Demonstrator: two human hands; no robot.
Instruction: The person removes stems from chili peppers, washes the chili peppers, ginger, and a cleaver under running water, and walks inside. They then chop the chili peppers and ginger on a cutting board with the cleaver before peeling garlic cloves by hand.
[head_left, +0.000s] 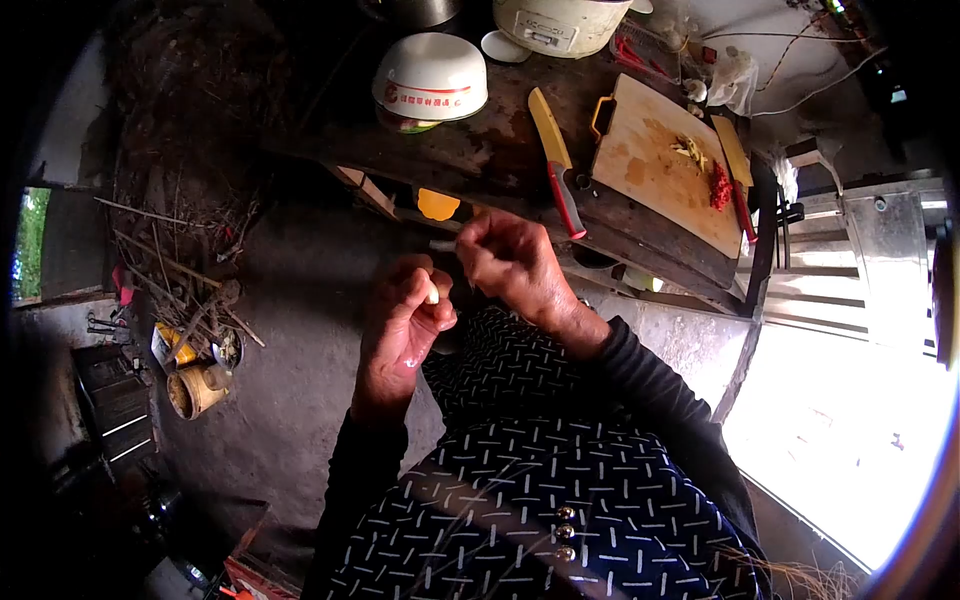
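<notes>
Between the thumb and fingers of my left hand [408,315] is a small white garlic clove [432,296]; the hand is closed on it. Just to the right and a little higher, my right hand [515,265] is closed in a pinch. A thin greyish bit [442,245] shows by its fingertips, too small to name. Both hands are close together over the floor, in front of the wooden table [510,150]. A knife [556,160] with a red and grey handle lies near the table edge, its handle end beside my right hand.
The cutting board [640,150] bears chopped yellowish bits [690,152] and chopped red pepper [720,186], with a second knife [735,165] at its right. An upturned white bowl [430,75] and a rice cooker [555,25] stand behind. Firewood [180,260] is piled left.
</notes>
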